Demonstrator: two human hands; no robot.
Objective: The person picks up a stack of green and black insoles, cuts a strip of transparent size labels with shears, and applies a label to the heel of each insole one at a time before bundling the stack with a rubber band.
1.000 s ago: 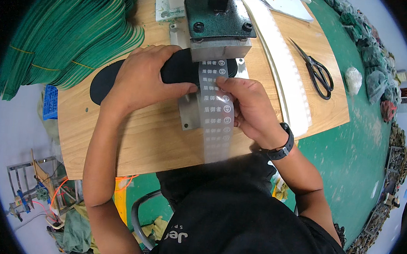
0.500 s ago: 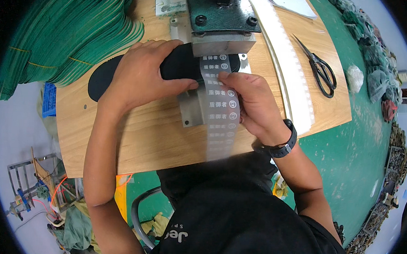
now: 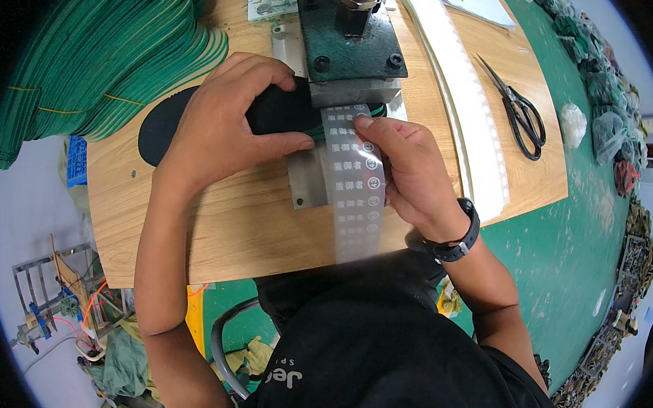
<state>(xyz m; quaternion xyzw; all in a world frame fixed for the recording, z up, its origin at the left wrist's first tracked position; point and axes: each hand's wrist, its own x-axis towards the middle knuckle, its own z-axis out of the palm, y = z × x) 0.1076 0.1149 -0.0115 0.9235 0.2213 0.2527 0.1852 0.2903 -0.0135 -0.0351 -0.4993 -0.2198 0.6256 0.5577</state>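
Wooden bench (image 3: 214, 228) carried the dark press (image 3: 348, 39); green insole stack (image 3: 105, 59) sat well left of it, scissors (image 3: 519, 114) to its right. Black insole (image 3: 276, 113) lay under the press head, left hand (image 3: 223, 125) clamped around it. Right hand (image 3: 409, 168) pinched the clear label strip (image 3: 357, 183) just below the head. Best practice, judging by this: keep the strip taut and square over the insole, fingers out from under the head.

Two hands work at centre: one left hand (image 3: 223, 128) and one right hand (image 3: 409, 171). One black insole (image 3: 272, 112), one printed transparent strip (image 3: 357, 183), one dark press (image 3: 346, 35). One pair of scissors (image 3: 520, 111) at two o'clock. One stack of green insoles (image 3: 105, 52) at ten o'clock.
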